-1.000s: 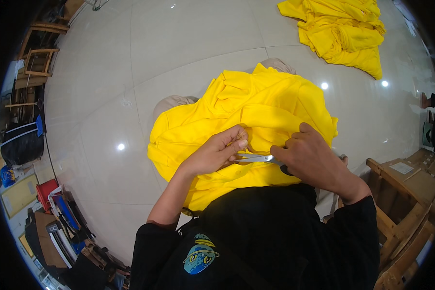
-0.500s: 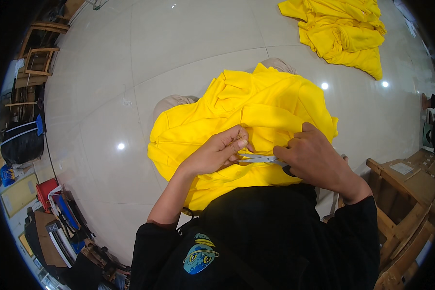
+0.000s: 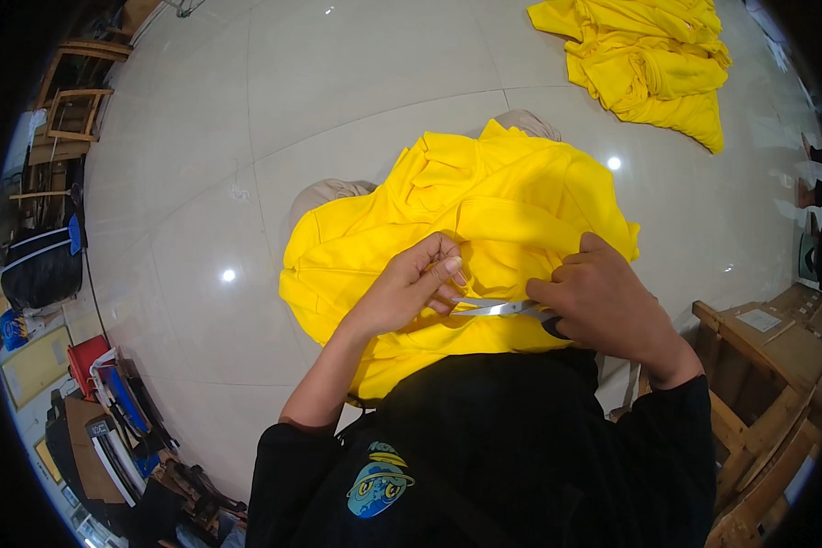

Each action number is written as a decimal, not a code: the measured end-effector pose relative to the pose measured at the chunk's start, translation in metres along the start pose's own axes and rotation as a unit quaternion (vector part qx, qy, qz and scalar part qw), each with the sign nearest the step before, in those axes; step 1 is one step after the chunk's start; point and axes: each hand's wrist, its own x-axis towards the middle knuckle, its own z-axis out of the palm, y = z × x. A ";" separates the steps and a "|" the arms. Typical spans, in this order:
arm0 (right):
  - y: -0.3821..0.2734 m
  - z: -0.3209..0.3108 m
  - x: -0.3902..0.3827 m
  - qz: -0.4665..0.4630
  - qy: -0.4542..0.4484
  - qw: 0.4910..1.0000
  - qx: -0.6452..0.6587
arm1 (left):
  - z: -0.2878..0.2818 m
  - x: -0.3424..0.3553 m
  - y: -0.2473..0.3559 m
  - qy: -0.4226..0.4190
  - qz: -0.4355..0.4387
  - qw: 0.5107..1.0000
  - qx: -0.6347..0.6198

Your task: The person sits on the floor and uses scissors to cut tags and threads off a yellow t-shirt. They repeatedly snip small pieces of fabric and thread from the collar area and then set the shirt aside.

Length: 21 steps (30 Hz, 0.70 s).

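Head view, looking down at your lap. A yellow garment (image 3: 484, 228), bunched and folded, lies across your knees above the pale tiled floor (image 3: 247, 137).

Your left hand (image 3: 416, 283) is curled, its fingertips (image 3: 449, 267) pinching a fold of the yellow cloth near the middle of the heap. Your right hand (image 3: 603, 301) is closed around the dark handles of a pair of scissors (image 3: 502, 309). The silver blades point left toward the left hand's fingers and lie just over the cloth; whether the blades are parted cannot be told.

The two hands sit close together, the scissor tips just beside the pinched fold.

A second pile of yellow garments (image 3: 648, 64) lies on the floor at the upper right, well apart. A wooden chair frame (image 3: 758, 384) stands at your right. Your black sleeves cover both upper arms.
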 end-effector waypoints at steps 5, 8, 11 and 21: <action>0.004 -0.009 -0.006 0.021 0.006 1.000 -0.005 | 0.001 -0.003 -0.005 0.014 0.025 0.998 -0.051; 0.008 -0.011 -0.006 0.034 0.004 0.999 -0.008 | 0.006 -0.007 -0.002 0.040 0.046 0.998 -0.012; 0.012 -0.013 -0.002 0.036 -0.002 0.999 0.002 | 0.019 -0.017 0.015 0.097 0.034 0.992 0.075; 0.013 -0.012 0.024 0.001 -0.016 1.000 0.025 | 0.029 -0.026 0.017 0.172 0.200 0.918 0.295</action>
